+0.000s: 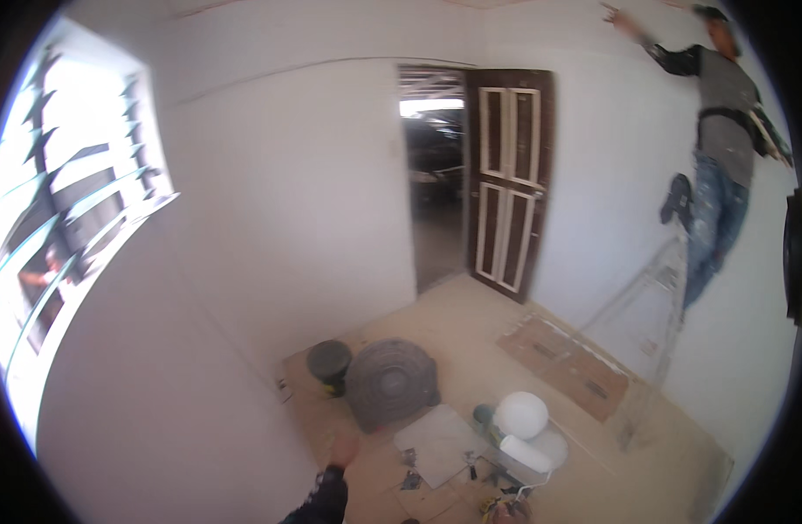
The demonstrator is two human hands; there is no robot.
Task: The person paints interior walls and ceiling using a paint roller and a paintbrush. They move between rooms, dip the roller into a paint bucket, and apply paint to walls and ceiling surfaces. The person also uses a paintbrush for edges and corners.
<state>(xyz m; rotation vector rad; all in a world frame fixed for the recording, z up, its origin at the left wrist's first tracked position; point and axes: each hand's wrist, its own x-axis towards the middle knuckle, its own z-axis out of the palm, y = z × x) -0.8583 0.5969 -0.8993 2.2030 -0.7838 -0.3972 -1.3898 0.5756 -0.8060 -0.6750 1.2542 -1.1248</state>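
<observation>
My left hand (342,450), in a dark sleeve, reaches out low over the floor near the left wall. It looks open and holds nothing, though its fingers are a little blurred. At the lower edge my right hand (509,512) shows only in part, closed where the wire frame of a white paint roller (525,454) ends. The roller's sleeve lies over a round white lid or tray (554,447), beside a white rounded container (522,415). Between my hands a pale flat sheet (437,444) lies on the floor, with small dark tools (410,479) at its edges.
Ahead are a dark round ribbed object (392,382) and a dark bucket (329,360). A person (724,131) stands high on a ladder (678,275) at the right wall, one arm raised. A brown door (508,179) stands ajar. Brown cardboard (562,367) lies nearby; a louvred window (78,183) is left.
</observation>
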